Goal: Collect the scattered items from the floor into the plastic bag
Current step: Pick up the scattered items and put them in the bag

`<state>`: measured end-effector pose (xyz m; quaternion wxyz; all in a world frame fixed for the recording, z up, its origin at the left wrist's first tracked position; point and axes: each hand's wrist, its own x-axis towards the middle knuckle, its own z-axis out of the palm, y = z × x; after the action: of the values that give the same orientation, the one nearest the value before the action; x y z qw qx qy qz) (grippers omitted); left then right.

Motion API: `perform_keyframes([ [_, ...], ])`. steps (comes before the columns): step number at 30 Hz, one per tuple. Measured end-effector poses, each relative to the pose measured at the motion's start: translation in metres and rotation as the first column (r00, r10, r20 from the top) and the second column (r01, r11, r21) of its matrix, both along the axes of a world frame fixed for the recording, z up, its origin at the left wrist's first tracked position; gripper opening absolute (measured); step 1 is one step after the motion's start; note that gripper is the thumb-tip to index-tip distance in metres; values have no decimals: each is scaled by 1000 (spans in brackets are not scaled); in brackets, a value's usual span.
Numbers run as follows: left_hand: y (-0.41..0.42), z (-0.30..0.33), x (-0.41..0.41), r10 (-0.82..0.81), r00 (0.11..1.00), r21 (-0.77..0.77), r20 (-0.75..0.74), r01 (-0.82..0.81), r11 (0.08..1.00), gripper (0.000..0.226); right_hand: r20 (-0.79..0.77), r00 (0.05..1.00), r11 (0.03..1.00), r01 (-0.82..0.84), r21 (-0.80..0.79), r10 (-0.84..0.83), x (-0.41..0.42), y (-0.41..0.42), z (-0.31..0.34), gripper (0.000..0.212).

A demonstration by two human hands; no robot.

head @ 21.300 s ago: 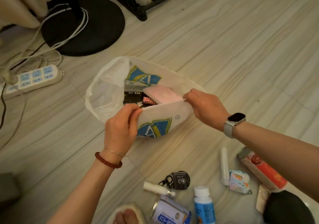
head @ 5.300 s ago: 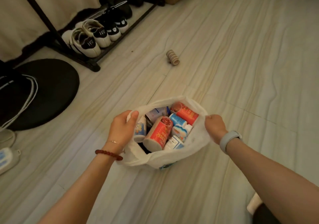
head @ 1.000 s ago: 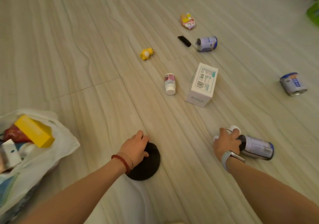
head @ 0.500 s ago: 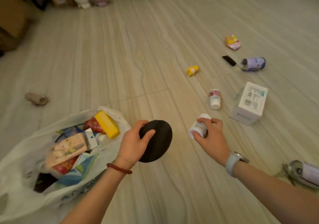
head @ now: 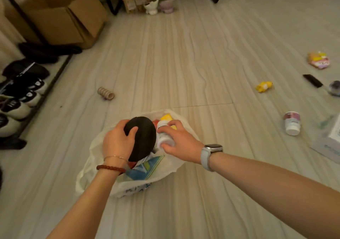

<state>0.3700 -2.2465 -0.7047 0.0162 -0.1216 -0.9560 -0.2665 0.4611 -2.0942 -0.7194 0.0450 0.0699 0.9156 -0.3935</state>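
- Pale wood-grain floor (head: 184, 63) is carrying a white plastic bag (head: 103, 157)
- Left hand (head: 117, 143) fingers are gripping a black disc (head: 143, 137) over the bag
- Right hand (head: 180, 141) fingers are wrapping a white bottle (head: 162, 134) there

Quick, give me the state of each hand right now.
Left hand: closed on the black disc, over the plastic bag.
Right hand: closed on the small white bottle, over the same bag.
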Motion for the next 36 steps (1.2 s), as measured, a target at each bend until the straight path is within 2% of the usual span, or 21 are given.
perform_keyframes([
  [2, -5, -2, -8, -27, 997, -246, -73, 8, 969, 37, 11, 999, 999, -35, 27, 35, -11, -11, -8, 46],
  [4, -11, -6, -13, -47, 994, -463, -97, -3, 886, 46, 49, 996, 989, -80, 127, 74, -19, -17, -16, 51],
  [7, -21, -15, -17, -43, 998, -567, -53, 5, 824, 60, 77, 996, 977, -59, 204, 44, -23, -19, -27, 61],
  [9, -28, -20, -21, 0, 1000, -590, 1, 1, 808, 72, 63, 998, 976, -43, 213, 30, -21, -17, -27, 58],
  [12, -34, -21, -28, 105, 990, -536, 95, -37, 843, 76, 31, 999, 958, 3, 286, -12, -13, -8, -25, 44],
  [15, -39, -20, -31, 114, 987, -386, 110, -64, 920, 51, 55, 980, 917, 160, 365, -193, -6, 9, -28, 45],
  [16, -40, -20, -31, 101, 989, -308, 106, -64, 949, 43, 96, 954, 909, 236, 342, -284, -5, 13, -28, 48],
  [18, -42, -20, -30, 90, 994, -176, 66, -77, 981, 35, 242, 855, 889, 440, 128, -458, -8, 21, -33, 59],
  [20, -41, -21, -29, 89, 995, -73, 43, -86, 994, 31, 416, 737, 740, 644, -195, -532, -15, 23, -38, 63],
  [21, -39, -22, -29, 87, 995, -17, 49, -86, 996, 29, 450, 711, 670, 687, -282, -540, -18, 21, -39, 54],
  [22, -37, -21, -28, 87, 994, 43, 60, -90, 995, 27, 420, 715, 658, 691, -301, -559, -22, 17, -37, 40],
  [23, -35, -20, -29, 92, 994, 104, 64, -99, 990, 25, 346, 739, 697, 667, -262, -577, -26, 13, -32, 29],
  [25, -32, -13, -31, 125, 991, 204, 40, -130, 970, 24, 136, 788, 775, 615, -146, -600, -35, 9, -12, 29],
  [27, -36, -4, -36, 191, 981, 289, -25, -176, 941, 24, -81, 811, 813, 569, -124, -579, -42, 10, 15, 32],
  [30, -45, 4, -37, 299, 952, 369, -63, -256, 894, 24, -296, 861, 906, 421, -40, -414, -38, 4, 36, 29],
  [33, -43, -6, -34, 240, 971, 232, -7, -232, 945, 26, -273, 941, 960, 243, 136, -199, -19, -6, 28, 27],
  [36, -31, -7, -27, 191, 980, 75, 55, -195, 978, 29, -161, 976, 945, 187, 269, -148, -9, 1, 17, 29],
])
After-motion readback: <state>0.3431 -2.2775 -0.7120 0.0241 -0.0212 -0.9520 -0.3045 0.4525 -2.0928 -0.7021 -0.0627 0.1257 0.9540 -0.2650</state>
